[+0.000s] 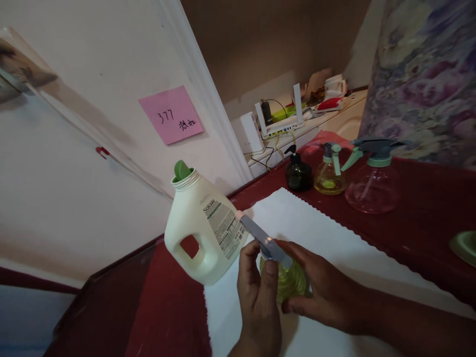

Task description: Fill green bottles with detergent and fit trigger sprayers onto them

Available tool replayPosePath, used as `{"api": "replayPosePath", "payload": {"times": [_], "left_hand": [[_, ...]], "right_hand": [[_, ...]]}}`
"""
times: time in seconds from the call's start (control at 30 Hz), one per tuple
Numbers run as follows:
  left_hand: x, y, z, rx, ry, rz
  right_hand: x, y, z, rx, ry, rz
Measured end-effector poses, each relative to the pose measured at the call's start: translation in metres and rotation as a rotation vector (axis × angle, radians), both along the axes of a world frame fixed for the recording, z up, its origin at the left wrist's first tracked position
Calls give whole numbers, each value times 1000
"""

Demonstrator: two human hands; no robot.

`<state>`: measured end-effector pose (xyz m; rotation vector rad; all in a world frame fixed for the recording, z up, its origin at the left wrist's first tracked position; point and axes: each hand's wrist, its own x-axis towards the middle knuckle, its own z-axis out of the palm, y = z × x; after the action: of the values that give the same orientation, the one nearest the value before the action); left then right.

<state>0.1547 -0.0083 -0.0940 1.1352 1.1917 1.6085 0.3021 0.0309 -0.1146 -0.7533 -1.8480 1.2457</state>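
Note:
A small spray bottle (292, 283) with a ribbed, yellow-green body stands over the white mat (230, 317), its grey trigger head (266, 240) tipped with pink pointing up and left. My right hand (322, 282) wraps round the body from the right. At the neck, just under the spray head, the thumb and fingers of my left hand (258, 292) are closed on the collar. Left of the hands stands a large pale green detergent jug (193, 228), its mouth uncapped and showing a green spout. Whether the bottle touches the mat is hidden.
Behind the mat stand a dark pump bottle (298, 174), a small clear spray bottle (329, 181) and a larger pink spray bottle (374, 191). A green lid-like object (464, 246) lies at the right edge. A white router (280, 128) with cables sits on the ledge behind.

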Motion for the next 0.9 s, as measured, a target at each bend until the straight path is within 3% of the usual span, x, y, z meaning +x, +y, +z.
{"api": "replayPosePath", "payload": {"times": [0.17,0.33,0.6,0.7,0.8,0.9], "left_hand": [[-1,3,3,9,10,-9],[0,6,13,60,157,-13],[-2,5,11,81,230,-72],[0,5,10,89,244,-80],[2,4,9,97,253,-95],[2,4,8,138,253,-122]], "right_hand": [[1,-1,-3,-7,24,13],[2,0,-6,-1,-13,1],[10,1,2,-1,-75,40],[20,1,9,179,-90,-95],[26,4,29,514,-104,-310],[25,11,60,819,-249,-253]]}}
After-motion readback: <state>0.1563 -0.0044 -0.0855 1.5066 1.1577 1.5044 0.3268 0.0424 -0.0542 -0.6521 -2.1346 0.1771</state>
